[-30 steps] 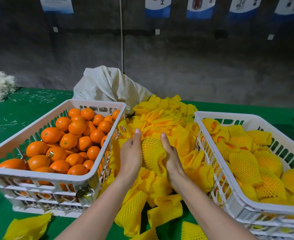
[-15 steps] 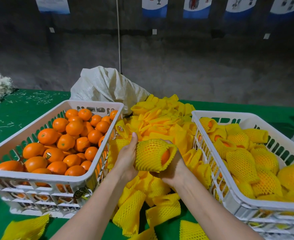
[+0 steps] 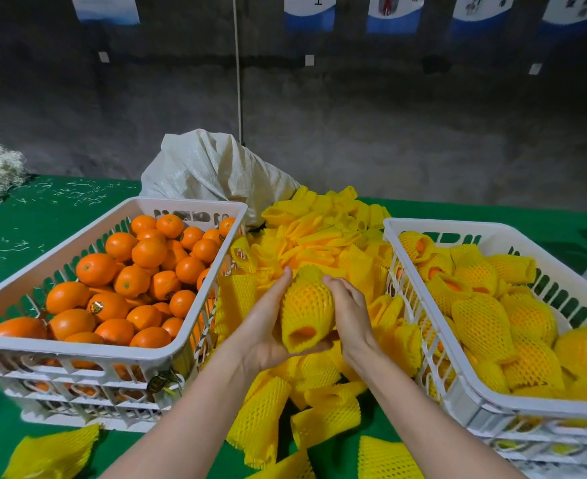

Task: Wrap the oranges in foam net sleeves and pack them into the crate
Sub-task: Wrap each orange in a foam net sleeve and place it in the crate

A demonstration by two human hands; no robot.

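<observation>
**Sleeved and ready for packing:** A person's left hand (image 3: 264, 330) and right hand (image 3: 352, 316) clasp a sleeved orange (image 3: 306, 302) above a heap of loose foam net sleeves (image 3: 319, 236). The heap lies on the green tabletop (image 3: 26, 233), midway between two white crates.

The left palm cups the fruit from below and from the left, with the thumb lying up its flank. The right hand's fingers (image 3: 337, 288) curl against the opposite side, so both hands are closed around the netted fruit.

The fruit's long axis runs away from the person. The gathered end points toward the far wall and the open mouth faces the wearer, where bare peel shows.

The packing crate (image 3: 423, 224), already holding a layer of wrapped oranges (image 3: 482, 323), stands just to the right, its near wall beside the right wrist. The crate of bare oranges (image 3: 78, 350) stands to the left, and a white sack (image 3: 209, 167) slumps behind the heap.

The sleeve looks fully drawn on, so the next move is likely a short carry rightward over the rim, and the right hand is the nearer one for it. If the open mouth is tipped downward on the way, the fruit could slip out.
</observation>
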